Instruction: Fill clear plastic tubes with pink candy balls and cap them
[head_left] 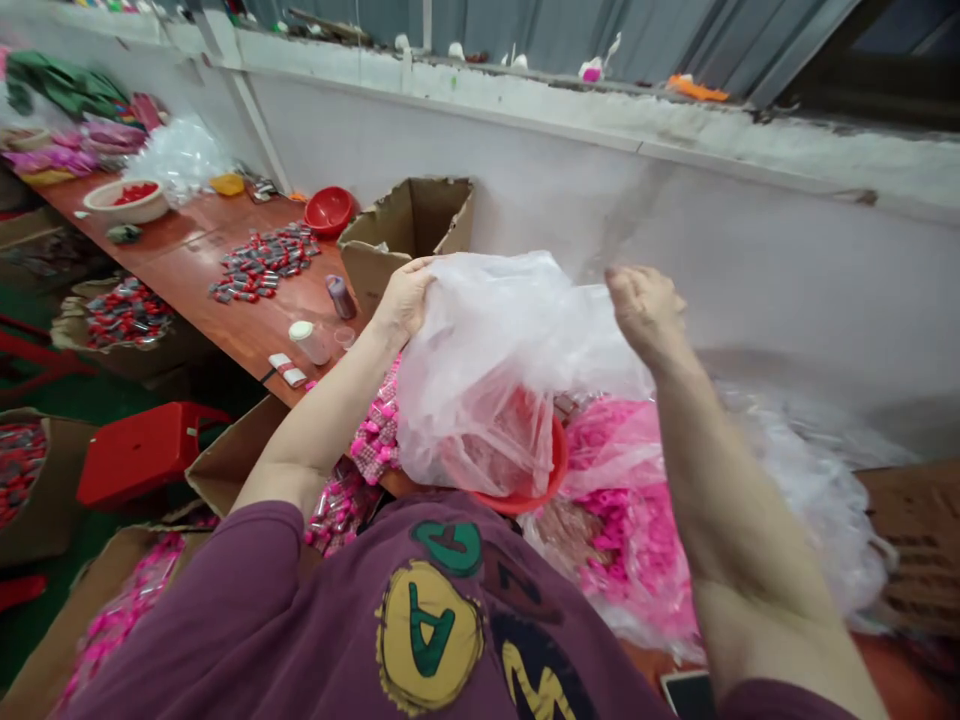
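Note:
A large clear plastic bag (502, 320) is spread between my two raised hands. My left hand (409, 298) pinches its upper left edge. My right hand (646, 308) is closed in a fist at the bag's right edge, and its fingertips are partly hidden. Below the bag stands a red basin (559, 465), seen partly through the film. Bright pink pieces in clear plastic (637, 540) lie right of the basin. Small pink-capped pieces (377, 430) are heaped to its left.
An open cardboard box (409, 225) stands against the wall. Red-and-grey pieces (266, 262), a small red bowl (328, 212) and a white-capped bottle (309, 342) are on the table at left. Crumpled clear bags (817, 490) lie at right. A red stool (142, 455) stands below left.

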